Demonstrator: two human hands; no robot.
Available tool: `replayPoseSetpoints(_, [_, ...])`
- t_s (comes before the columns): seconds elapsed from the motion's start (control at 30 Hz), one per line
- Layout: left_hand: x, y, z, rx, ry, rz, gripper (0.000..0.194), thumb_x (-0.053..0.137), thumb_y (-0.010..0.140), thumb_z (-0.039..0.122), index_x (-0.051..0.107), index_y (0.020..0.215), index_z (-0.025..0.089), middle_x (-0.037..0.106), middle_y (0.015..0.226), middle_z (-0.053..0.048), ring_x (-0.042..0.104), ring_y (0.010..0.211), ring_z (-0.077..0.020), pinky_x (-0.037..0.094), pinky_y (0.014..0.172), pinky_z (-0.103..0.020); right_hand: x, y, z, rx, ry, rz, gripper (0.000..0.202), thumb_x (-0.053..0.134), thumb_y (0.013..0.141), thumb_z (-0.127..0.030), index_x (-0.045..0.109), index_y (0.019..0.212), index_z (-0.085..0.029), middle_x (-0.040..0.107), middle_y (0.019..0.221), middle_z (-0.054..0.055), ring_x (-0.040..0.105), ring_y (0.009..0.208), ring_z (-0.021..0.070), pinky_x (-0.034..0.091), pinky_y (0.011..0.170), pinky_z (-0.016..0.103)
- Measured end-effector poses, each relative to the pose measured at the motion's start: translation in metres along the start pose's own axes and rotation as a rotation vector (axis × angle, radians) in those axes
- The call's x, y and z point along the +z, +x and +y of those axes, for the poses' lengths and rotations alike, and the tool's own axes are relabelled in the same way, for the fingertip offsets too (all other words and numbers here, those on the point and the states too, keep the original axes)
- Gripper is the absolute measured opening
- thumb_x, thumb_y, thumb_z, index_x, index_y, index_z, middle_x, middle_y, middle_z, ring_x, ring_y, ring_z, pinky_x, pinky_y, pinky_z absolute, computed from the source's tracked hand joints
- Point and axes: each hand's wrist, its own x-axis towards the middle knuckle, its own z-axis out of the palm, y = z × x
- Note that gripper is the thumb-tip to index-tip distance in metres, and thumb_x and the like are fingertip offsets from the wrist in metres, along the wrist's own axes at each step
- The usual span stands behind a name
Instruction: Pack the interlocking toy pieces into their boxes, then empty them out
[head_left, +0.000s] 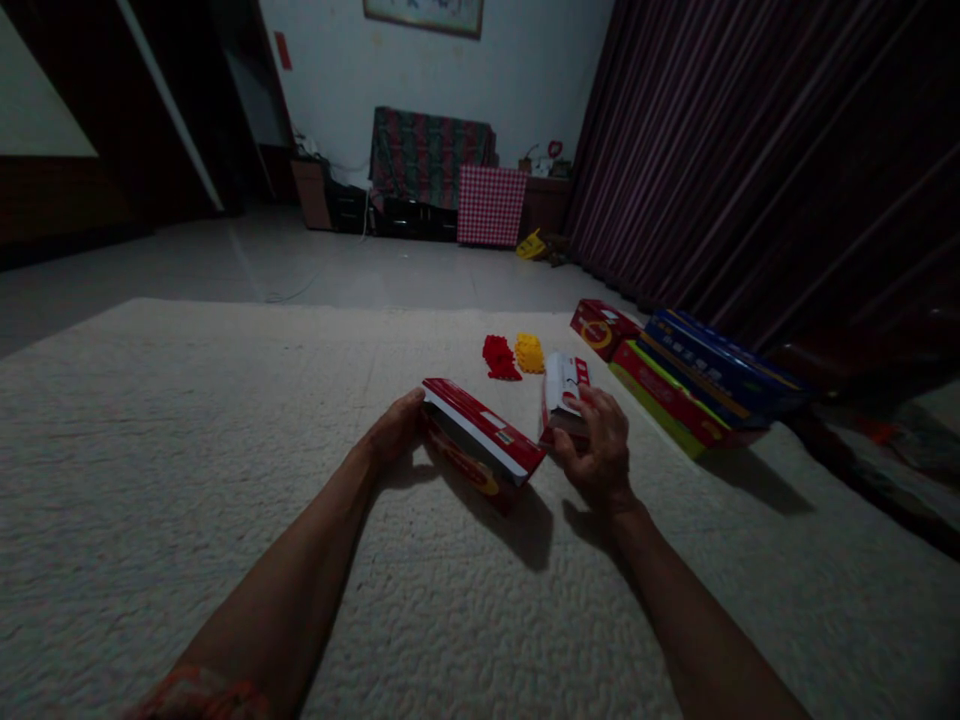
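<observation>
My left hand point(399, 424) grips the far left end of a long red cardboard box point(480, 425), which is tilted on the quilted mat. A white-edged opening shows along the box's side facing me. My right hand point(598, 445) is closed around a smaller red and white box point(564, 380), thumb on the near side and fingers over its top right edge. That box stands just beyond the right end of the long one. Behind them lie a red piece with a bumpy outline point(499, 357) and a similar yellow piece point(529, 352), too small to name.
To the right stand a red box point(606, 328), a blue box point(720, 365) and a red and green box point(671, 398) close together. The pale quilted mat point(187, 450) covers the floor. Dark curtains point(690, 150) hang on the right; a checked cloth point(491, 205) is at the far wall.
</observation>
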Motion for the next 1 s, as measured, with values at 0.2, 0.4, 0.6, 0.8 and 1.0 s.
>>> replayPoseSetpoints(0.2, [0.000,0.001,-0.001,-0.005,-0.004,-0.009,0.048,0.072,0.084,0.058,0.075,0.111,0.018,0.078,0.109,-0.014,0.068,0.113,-0.0326,0.049,0.103,-0.045,0.014,-0.006,0.010,0.184,-0.179,-0.013,0.071,0.067,0.080,-0.054,0.051,0.138,-0.016,0.047,0.151,0.023,0.038,0.141,0.0418,0.034,0.112,0.064])
replayPoseSetpoints(0.4, [0.007,-0.002,0.003,0.002,0.062,0.035,0.043,0.075,0.081,0.056,0.077,0.104,0.019,0.078,0.105,-0.011,0.069,0.105,-0.0318,0.050,0.101,-0.046,0.024,-0.008,0.001,0.275,-0.239,-0.074,0.060,0.065,0.083,-0.045,0.056,0.135,-0.018,0.051,0.150,0.020,0.043,0.135,0.0395,0.041,0.105,0.060])
replayPoseSetpoints(0.6, [0.009,-0.003,0.003,0.010,0.093,0.085,0.042,0.078,0.079,0.048,0.076,0.108,0.017,0.078,0.104,-0.011,0.070,0.100,-0.0309,0.054,0.092,-0.043,0.007,-0.007,0.039,0.329,-0.311,-0.022,0.051,0.064,0.078,-0.036,0.062,0.127,-0.020,0.053,0.148,0.018,0.044,0.133,0.0405,0.038,0.106,0.064])
replayPoseSetpoints(0.8, [0.002,-0.001,-0.004,-0.005,0.142,0.081,0.036,0.075,0.082,0.036,0.076,0.115,0.023,0.078,0.103,-0.007,0.071,0.094,-0.0270,0.056,0.086,-0.038,-0.006,-0.002,0.047,0.314,-0.253,0.072,0.059,0.060,0.078,-0.026,0.056,0.136,-0.017,0.045,0.154,0.021,0.037,0.143,0.0424,0.032,0.112,0.069])
replayPoseSetpoints(1.0, [-0.006,0.000,-0.006,-0.014,0.021,0.027,0.046,0.075,0.080,0.028,0.071,0.126,0.025,0.076,0.110,-0.009,0.070,0.102,-0.0287,0.057,0.089,-0.041,-0.015,0.009,0.005,0.078,0.423,-0.196,0.041,0.053,0.094,-0.046,0.064,0.126,-0.023,0.068,0.130,0.013,0.062,0.124,0.0316,0.049,0.105,0.051])
